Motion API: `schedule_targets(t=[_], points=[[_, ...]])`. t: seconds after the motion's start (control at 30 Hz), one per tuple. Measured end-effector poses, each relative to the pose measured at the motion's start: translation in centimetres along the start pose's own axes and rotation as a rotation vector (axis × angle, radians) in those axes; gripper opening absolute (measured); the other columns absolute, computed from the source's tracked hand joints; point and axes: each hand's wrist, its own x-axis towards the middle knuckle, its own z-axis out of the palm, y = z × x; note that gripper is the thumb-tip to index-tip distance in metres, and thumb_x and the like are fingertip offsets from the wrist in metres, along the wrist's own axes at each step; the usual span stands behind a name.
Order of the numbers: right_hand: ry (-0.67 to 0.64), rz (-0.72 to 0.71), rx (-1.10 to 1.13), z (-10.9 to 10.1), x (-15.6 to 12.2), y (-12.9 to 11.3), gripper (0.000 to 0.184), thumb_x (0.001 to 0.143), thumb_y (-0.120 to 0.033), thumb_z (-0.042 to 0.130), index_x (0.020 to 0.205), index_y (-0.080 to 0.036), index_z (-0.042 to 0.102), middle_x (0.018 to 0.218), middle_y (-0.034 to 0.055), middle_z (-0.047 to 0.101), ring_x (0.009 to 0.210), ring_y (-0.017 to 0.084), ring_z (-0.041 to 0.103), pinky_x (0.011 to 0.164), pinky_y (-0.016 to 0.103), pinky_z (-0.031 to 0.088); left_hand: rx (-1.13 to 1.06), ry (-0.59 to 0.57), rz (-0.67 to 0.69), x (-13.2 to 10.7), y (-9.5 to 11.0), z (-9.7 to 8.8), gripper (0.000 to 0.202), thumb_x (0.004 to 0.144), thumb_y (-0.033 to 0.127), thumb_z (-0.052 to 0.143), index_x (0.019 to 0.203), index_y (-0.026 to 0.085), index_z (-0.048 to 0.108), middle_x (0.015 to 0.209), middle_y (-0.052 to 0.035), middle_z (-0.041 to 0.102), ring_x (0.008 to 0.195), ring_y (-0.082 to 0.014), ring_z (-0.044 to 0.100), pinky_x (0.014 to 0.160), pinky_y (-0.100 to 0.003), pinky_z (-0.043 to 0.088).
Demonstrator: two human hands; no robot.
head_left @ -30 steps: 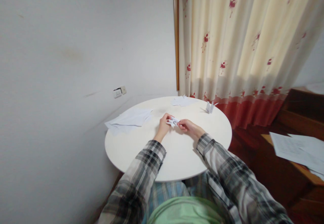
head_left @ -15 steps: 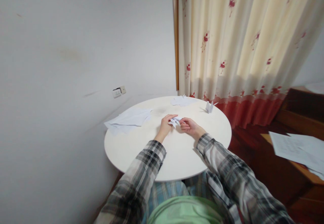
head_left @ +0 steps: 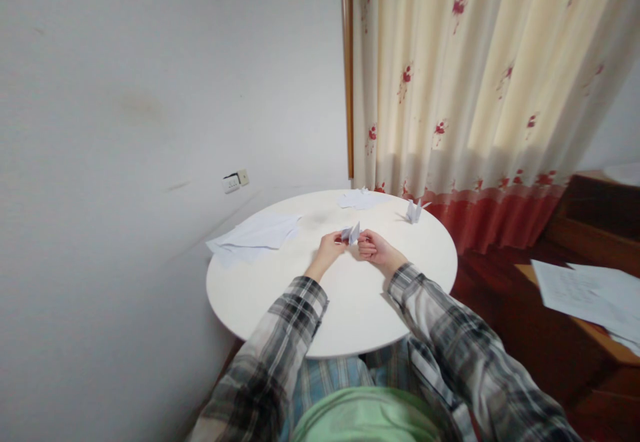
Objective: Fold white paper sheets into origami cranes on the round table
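A small white paper crane (head_left: 353,233) is held between my two hands just above the round white table (head_left: 280,295). My left hand (head_left: 330,247) is closed, with its fingertips pinching the crane's left end. On the other side, my right hand (head_left: 373,247) is curled, its thumb and forefinger pinching the right tip of the paper. One folded wing stands upright between the hands. Toward the table's back right stands another paper crane (head_left: 414,211), apart from both hands.
Loose white sheets (head_left: 255,234) lie at the table's left edge, partly overhanging it. More paper (head_left: 361,199) rests at the back. A wall socket (head_left: 231,183) is at left, a flowered curtain (head_left: 450,95) behind. Printed sheets (head_left: 590,295) lie on wooden furniture at right.
The crane has turned between my hands: its spread flaps faced me before, and now a wing points upward. My left fingers have drawn back slightly to its end.
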Motion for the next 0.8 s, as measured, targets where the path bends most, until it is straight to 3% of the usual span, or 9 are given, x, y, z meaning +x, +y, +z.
schedule_targets(t=[0.2, 0.37, 0.5, 0.8], points=[[0.015, -0.045, 0.013, 0.2, 0.0, 0.1, 0.036, 0.088, -0.028, 0.029, 0.054, -0.019, 0.033, 0.035, -0.0105, 0.016, 0.032, 0.005, 0.006, 0.033, 0.015, 0.014, 0.037, 0.052, -0.04, 0.1, -0.5, 0.0, 0.018, 0.059, 0.016, 0.052, 0.071, 0.011, 0.065, 0.057, 0.002, 0.057, 0.053, -0.0091, 0.047, 0.05, -0.018, 0.037], [0.047, -0.114, 0.034, 0.4, -0.1, 0.1, 0.038, 0.089, -0.04, 0.035, 0.06, -0.016, 0.043, 0.039, -0.009, 0.025, 0.034, 0.004, 0.018, 0.036, 0.015, 0.021, 0.158, 0.136, -0.073, 0.0, -0.7, -0.7, 0.017, 0.06, 0.017, 0.053, 0.071, 0.012, 0.065, 0.054, 0.0038, 0.053, 0.05, -0.0082, 0.043, 0.047, -0.018, 0.031], [0.05, -0.13, 0.013, 0.4, 0.1, 0.2, 0.038, 0.089, -0.04, 0.037, 0.078, -0.01, 0.057, 0.041, -0.0075, 0.035, 0.035, 0.004, 0.028, 0.037, 0.015, 0.025, 0.299, 0.194, -0.078, -0.1, -0.5, -1.2, 0.018, 0.063, 0.014, 0.054, 0.075, 0.013, 0.067, 0.053, 0.0039, 0.053, 0.051, -0.0088, 0.045, 0.05, -0.018, 0.031], [-0.016, -0.009, -0.027, 0.8, -0.3, 0.0, 0.06, 0.089, -0.053, 0.026, 0.09, -0.005, 0.061, 0.043, -0.0039, 0.045, 0.037, 0.007, 0.042, 0.04, 0.017, 0.032, 0.626, 0.174, 0.098, -0.3, -0.2, -1.4, 0.03, 0.069, 0.008, 0.051, 0.094, 0.017, 0.066, 0.08, -0.0062, 0.065, 0.072, -0.0167, 0.056, 0.069, -0.026, 0.041]])
